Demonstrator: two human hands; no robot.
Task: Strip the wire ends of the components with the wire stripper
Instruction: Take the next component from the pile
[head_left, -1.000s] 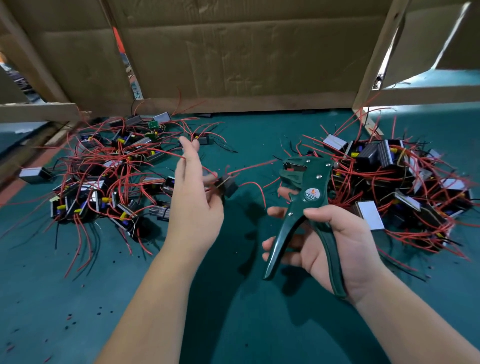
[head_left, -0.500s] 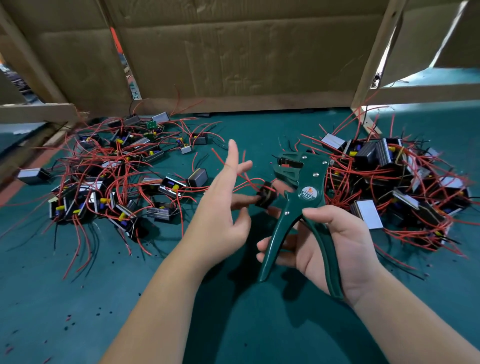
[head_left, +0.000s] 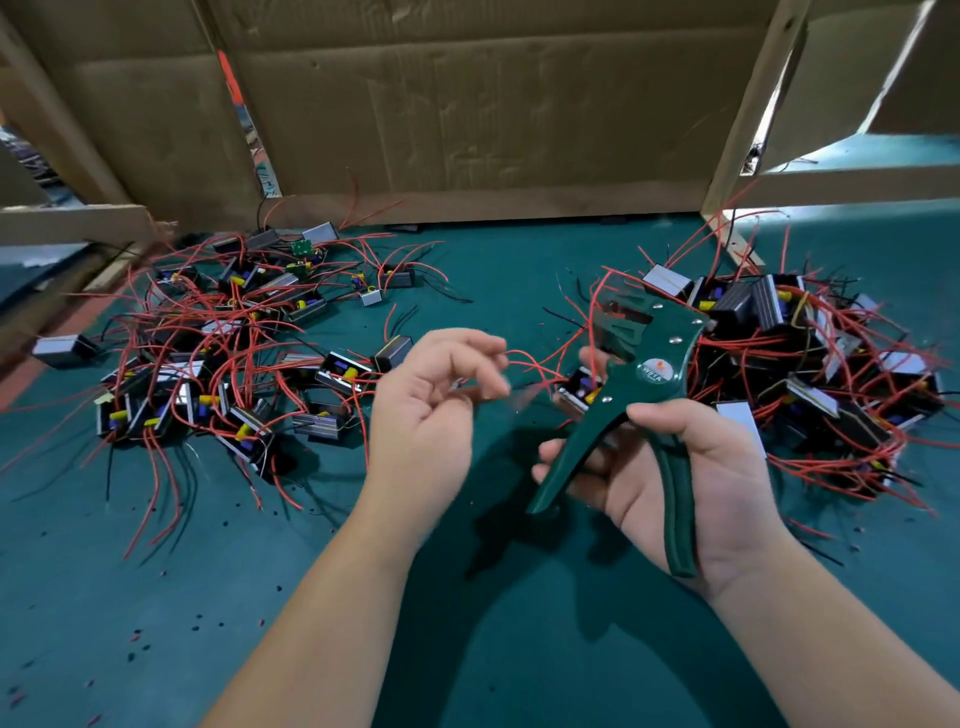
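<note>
Left hand (head_left: 431, 415) pinches red wire (head_left: 530, 362) of component (head_left: 581, 388) between hands, just beside wire stripper (head_left: 649, 371); right hand (head_left: 696, 467) grips its spread handles. Risk: slack wire seats crooked in jaws, strands get nicked.

A: Where are we on the table (head_left: 156, 597)?
B: Left pile of components (head_left: 223, 364) and right pile (head_left: 810, 364) are well apart. Cardboard panel (head_left: 467, 104) stands behind both.
A: Stripper?
B: Wire stripper (head_left: 644, 374) is in our right hand (head_left: 691, 467), between the piles, head toward the panel. One component (head_left: 579, 387) sits just left of it, with our left hand (head_left: 431, 410) further left.
</note>
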